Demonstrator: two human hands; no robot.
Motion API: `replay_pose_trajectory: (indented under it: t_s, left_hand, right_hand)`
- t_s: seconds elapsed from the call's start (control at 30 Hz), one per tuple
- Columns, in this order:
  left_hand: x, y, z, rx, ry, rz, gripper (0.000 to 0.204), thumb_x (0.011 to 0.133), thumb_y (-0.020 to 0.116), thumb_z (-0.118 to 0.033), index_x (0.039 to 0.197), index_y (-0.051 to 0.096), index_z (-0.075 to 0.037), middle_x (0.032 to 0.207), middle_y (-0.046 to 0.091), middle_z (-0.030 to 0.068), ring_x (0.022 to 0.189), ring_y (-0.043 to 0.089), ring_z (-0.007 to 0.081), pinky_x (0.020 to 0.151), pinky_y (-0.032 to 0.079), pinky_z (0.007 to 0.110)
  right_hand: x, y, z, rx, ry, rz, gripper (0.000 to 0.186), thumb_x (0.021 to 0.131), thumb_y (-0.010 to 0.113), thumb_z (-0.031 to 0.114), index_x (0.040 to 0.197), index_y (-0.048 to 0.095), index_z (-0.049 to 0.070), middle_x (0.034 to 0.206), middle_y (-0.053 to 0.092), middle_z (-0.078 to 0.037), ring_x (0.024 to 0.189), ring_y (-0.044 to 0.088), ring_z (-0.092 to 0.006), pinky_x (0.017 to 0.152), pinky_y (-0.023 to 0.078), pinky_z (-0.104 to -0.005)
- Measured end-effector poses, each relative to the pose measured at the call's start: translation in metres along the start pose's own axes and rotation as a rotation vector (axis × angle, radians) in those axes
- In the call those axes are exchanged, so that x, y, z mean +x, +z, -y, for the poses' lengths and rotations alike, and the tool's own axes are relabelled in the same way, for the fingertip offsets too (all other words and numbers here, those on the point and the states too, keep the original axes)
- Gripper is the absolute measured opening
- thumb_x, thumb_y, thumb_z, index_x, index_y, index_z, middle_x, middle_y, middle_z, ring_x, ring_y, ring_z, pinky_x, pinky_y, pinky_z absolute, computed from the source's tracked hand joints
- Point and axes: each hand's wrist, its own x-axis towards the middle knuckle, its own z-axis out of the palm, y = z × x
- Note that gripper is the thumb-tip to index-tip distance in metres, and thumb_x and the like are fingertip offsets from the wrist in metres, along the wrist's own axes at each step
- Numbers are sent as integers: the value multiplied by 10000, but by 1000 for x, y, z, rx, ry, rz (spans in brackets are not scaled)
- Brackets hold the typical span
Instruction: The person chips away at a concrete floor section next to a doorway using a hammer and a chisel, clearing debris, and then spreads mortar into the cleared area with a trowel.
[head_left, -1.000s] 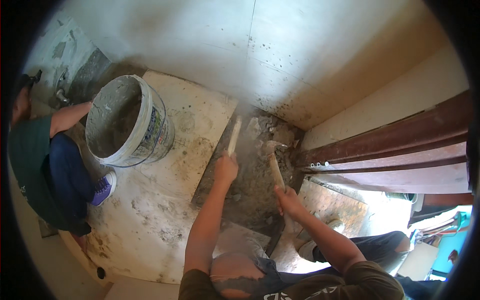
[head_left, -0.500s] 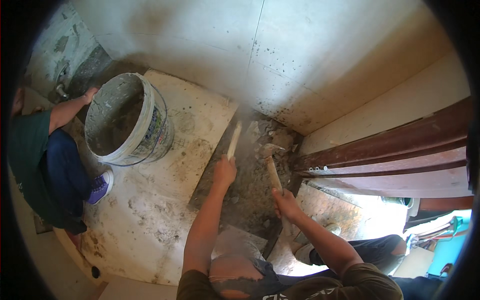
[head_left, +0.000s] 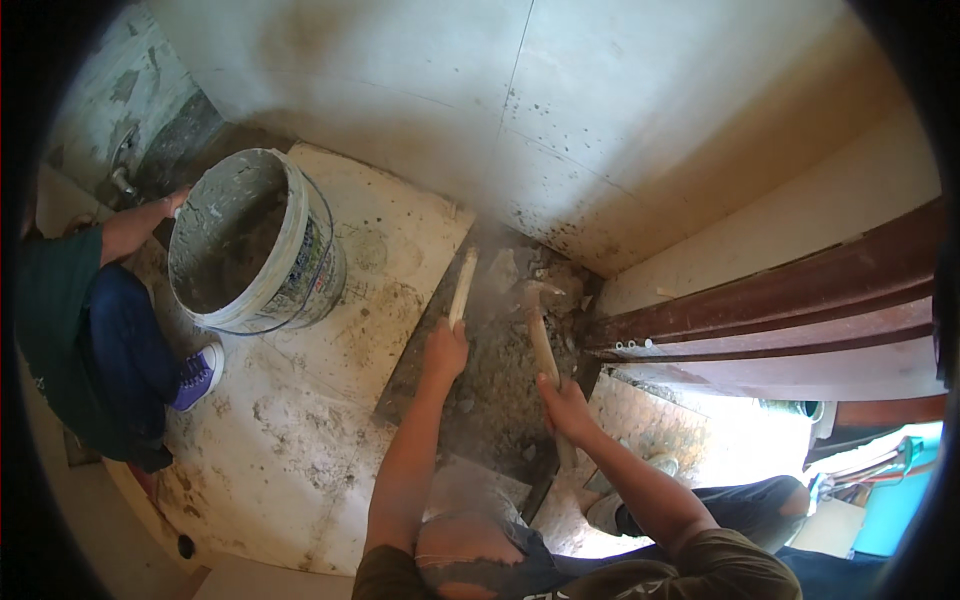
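Note:
My left hand (head_left: 445, 351) is closed around a pale wooden stick (head_left: 463, 287), its upper end tilted toward the wall over the broken floor. Whether it has a tool end is not visible. In my right hand (head_left: 570, 409) is a hammer (head_left: 541, 340), gripped partway along its wooden handle. The hammer's head lies low over the rubble, close to the wall. Beneath both tools is a dark strip of broken mortar and rubble (head_left: 495, 375), hazy with dust.
At the left a person (head_left: 60, 330) crouches with a hand on a mortar-smeared bucket (head_left: 285, 283). The bucket stands on a dirty pale board (head_left: 330, 400). A pale wall (head_left: 400, 90) rises beyond, and a dark red door frame (head_left: 770, 275) runs along the right.
The wooden stick and my left hand have shifted slightly left and nearer to me. My right hand and the hammer have moved a little left. The other person's hand has shifted at the bucket's rim.

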Motion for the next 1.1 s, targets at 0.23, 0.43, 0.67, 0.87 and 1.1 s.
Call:
replay_pose_trajectory:
  t_s: [0.23, 0.43, 0.67, 0.87, 1.1]
  left_hand:
    - [1, 5, 4, 34, 63, -69, 386, 1007, 437, -303, 1128, 526, 54, 884, 630, 240, 778, 633, 389, 676, 480, 479]
    - [-4, 0, -9, -135, -55, 41, 432, 1023, 394, -328, 1154, 521, 63, 919, 630, 245, 814, 634, 387, 691, 476, 469]
    - [3, 4, -3, -93, -7, 16, 441, 1024, 381, -343, 1125, 531, 60, 902, 630, 251, 804, 623, 413, 698, 481, 489]
    - [9, 9, 9, -62, 16, 0, 466, 1029, 376, -351, 1132, 539, 73, 885, 624, 234, 756, 617, 380, 674, 477, 473]
    - [8, 12, 10, -89, 41, 0, 467, 1028, 378, -364, 1114, 537, 67, 884, 620, 229, 758, 614, 369, 671, 473, 462]
  right_hand:
    - [69, 46, 17, -139, -311, -243, 479, 954, 525, 467, 918, 534, -11, 646, 545, -78, 579, 581, -201, 548, 449, -368]
    - [105, 54, 33, -300, -320, -244, 467, 958, 510, 452, 985, 570, -10, 718, 592, -117, 652, 587, -205, 609, 458, -389]
    - [122, 55, 19, -249, -377, -259, 442, 970, 507, 423, 962, 553, -16, 659, 556, -77, 589, 575, -198, 567, 463, -379]
    - [121, 55, 23, -97, -181, -201, 591, 937, 513, 509, 1084, 586, -59, 860, 650, -238, 845, 673, -341, 729, 496, -450]
    - [125, 44, 21, -387, -306, -306, 574, 930, 526, 502, 1027, 577, -61, 746, 625, -207, 711, 644, -341, 662, 489, -444]
